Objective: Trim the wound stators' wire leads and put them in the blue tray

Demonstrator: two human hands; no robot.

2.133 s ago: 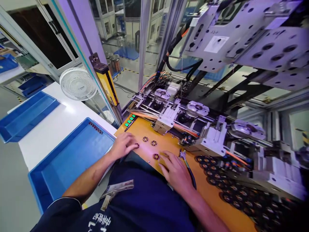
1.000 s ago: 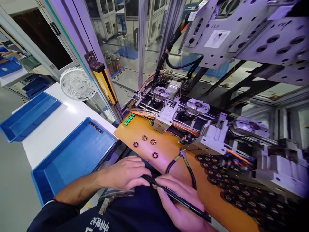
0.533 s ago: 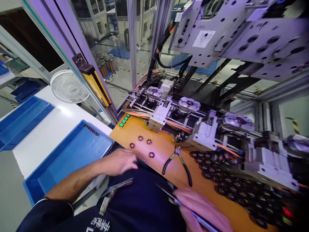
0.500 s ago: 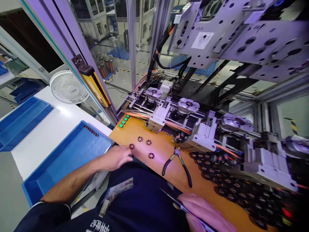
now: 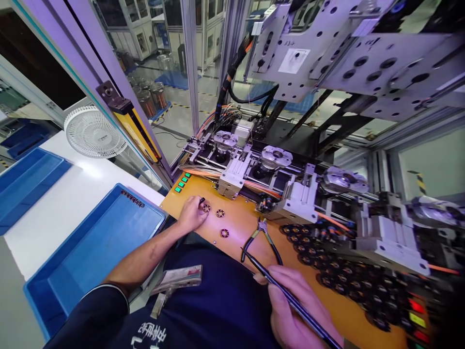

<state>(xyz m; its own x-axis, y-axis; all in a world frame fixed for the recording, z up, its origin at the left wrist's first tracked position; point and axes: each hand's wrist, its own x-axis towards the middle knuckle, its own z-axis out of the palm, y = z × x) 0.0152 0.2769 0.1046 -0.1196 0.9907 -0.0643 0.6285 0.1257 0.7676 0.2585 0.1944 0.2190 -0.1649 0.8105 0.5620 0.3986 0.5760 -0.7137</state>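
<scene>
My left hand (image 5: 192, 214) is over the left part of the orange work surface, its fingers curled at a small ring-shaped coil part (image 5: 207, 208). A small black piece shows at its fingertips; whether this is a finger cover or a held thing I cannot tell. Two more ring-shaped coil parts, a far one (image 5: 220, 213) and a near one (image 5: 224, 233), lie to its right. My right hand (image 5: 296, 305) is closed around slim black tweezers (image 5: 281, 291), their point toward the upper left. Just beyond that point lie diagonal cutters (image 5: 262, 227) with dark handles, spread apart.
Many dark round parts (image 5: 337, 274) crowd the surface at right. Machine fixtures (image 5: 232, 177) line the back edge, under a large metal plate (image 5: 294, 60). At left, a blue tray (image 5: 90, 242) holds a row of small parts. A fan (image 5: 95, 132) stands behind it.
My left hand has moved up and right from the surface's front edge onto the coil parts, covering where one lay. My right hand has risen, bringing the tweezers' point near the cutters.
</scene>
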